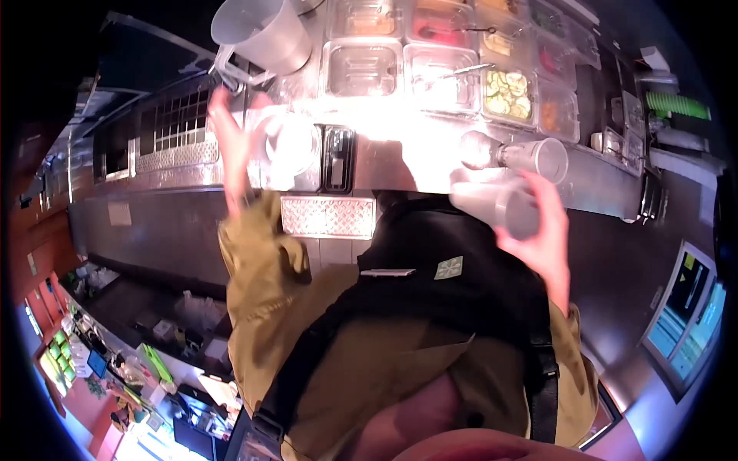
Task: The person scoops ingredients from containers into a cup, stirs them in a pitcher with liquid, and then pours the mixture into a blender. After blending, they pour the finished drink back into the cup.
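Observation:
My right hand point(547, 234) is wrapped round a translucent plastic cup point(513, 209), tipped on its side just in front of the counter edge. Next to it another clear plastic cup point(542, 160) lies on the counter. My left hand point(234, 138) is raised with fingers apart, slightly blurred, and its fingertips overlap the area below the handle of a large clear pitcher point(269, 38). To the right of that hand, a brightly lit round container point(292, 146) sits beside a black digital scale point(337, 160).
Lidded clear food bins point(363, 69) fill the back of the counter, one holding sliced cucumber point(507, 94). Tongs or a utensil point(465, 71) rest across the bins. Stacked green cups point(678, 105) lie at far right. A lit screen point(680, 311) stands lower right.

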Motion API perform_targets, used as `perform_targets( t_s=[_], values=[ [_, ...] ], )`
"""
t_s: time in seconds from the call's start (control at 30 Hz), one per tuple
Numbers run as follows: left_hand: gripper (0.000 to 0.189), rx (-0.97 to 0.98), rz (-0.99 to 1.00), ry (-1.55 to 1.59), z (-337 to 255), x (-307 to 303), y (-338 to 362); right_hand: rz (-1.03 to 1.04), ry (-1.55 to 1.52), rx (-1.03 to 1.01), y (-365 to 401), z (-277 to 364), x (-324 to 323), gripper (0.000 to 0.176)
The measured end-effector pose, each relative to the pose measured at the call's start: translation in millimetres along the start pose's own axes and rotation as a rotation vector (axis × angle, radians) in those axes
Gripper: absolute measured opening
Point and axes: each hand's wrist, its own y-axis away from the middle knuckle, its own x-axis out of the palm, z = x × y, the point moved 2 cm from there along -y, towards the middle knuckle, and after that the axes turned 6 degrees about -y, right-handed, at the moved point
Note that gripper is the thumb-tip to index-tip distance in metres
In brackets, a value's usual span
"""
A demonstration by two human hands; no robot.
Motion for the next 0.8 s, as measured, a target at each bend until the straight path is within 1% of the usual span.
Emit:
perform_targets(
  t_s=[0.07, 0.1, 0.13, 0.17, 0.2, 0.23, 0.27, 0.33, 0.37, 0.4, 0.43, 0.47, 0.5, 0.53, 0.57, 0.6, 0.67, 0.7, 0.77, 0.8],
  values=[
    [0.065, 0.067, 0.338, 0.011, -35.1, 0.0, 60.5, 0.007, 0.004, -0.087, -29.1, 0.2, 47.0, 0.077],
    [0.063, 0.299, 0.272, -0.380, -38.7, 8.0, 87.8, 0.012, 0.031, -0.157, -46.1, 1.2, 64.9, 0.079],
    [0.060, 0.287, 0.342, -0.395, -36.3, 20.0, 105.1, 0.025, 0.058, -0.226, -60.5, 2.1, 79.9, 0.080],
    [0.050, 0.202, 0.311, -0.372, -29.2, 31.5, 118.7, 0.081, 0.109, -0.194, -72.4, 2.3, 95.6, 0.082],
    [0.034, 0.118, 0.295, -0.334, -16.7, 42.3, 127.6, 0.136, 0.153, -0.163, -81.3, 2.2, 108.8, 0.085],
    [0.028, 0.158, 0.247, -0.291, -5.9, 46.0, 131.3, 0.141, 0.184, -0.188, -87.3, 1.7, 116.2, 0.091],
    [0.022, 0.195, 0.197, -0.252, -4.8, 42.0, 126.3, 0.127, 0.137, -0.180, -93.0, 4.8, 115.5, 0.092],
    [0.018, 0.004, 0.204, -0.130, -5.6, 26.1, 112.5, 0.123, 0.040, -0.173, -97.4, 10.4, 114.3, 0.095],
    [0.017, -0.091, 0.210, -0.065, -14.6, 12.9, 102.1, 0.086, 0.077, -0.206, -95.3, 6.8, 113.2, 0.098],
    [0.017, -0.108, 0.133, 0.012, -36.5, -7.5, 86.4, 0.087, 0.074, -0.232, -90.7, 10.6, 103.3, 0.097],
    [0.017, 0.013, 0.054, -0.042, -53.5, -28.0, 70.0, 0.087, 0.074, -0.256, -82.7, 20.4, 85.2, 0.097],
    [0.014, 0.107, -0.045, 0.008, -67.5, -43.7, 52.2, 0.093, 0.075, -0.274, -73.0, 28.1, 64.9, 0.097],
    [0.012, 0.220, -0.131, -0.051, -81.6, -58.4, 30.9, 0.122, -0.016, -0.280, -62.2, 32.7, 42.8, 0.094],
    [0.011, 0.265, -0.204, -0.051, -87.8, -66.5, 8.8, 0.154, -0.112, -0.282, -52.3, 34.9, 19.9, 0.090],
    [0.013, 0.272, -0.232, -0.071, -103.9, -72.0, -17.0, 0.233, -0.235, -0.236, -45.2, 32.1, -1.1, 0.080],
    [0.016, 0.274, -0.192, -0.065, -108.4, -71.5, -44.5, 0.309, -0.356, -0.194, -42.0, 25.8, -21.2, 0.070],
    [0.024, 0.405, -0.143, -0.117, -96.1, -54.4, -99.8, 0.389, -0.407, -0.215, -49.6, 3.9, -61.1, 0.054],
    [0.026, 0.373, -0.063, -0.130, -88.9, -41.3, -121.3, 0.351, -0.279, -0.225, -64.6, 3.6, -81.1, 0.040],
    [0.025, 0.359, 0.064, -0.166, -68.3, -14.9, -142.2, 0.249, -0.127, -0.272, -113.3, -12.9, -104.4, 0.025],
    [0.025, 0.346, 0.129, -0.201, -64.1, -2.7, -146.3, 0.291, -0.283, -0.245, -152.3, -21.1, -106.6, 0.018]
  ],
)
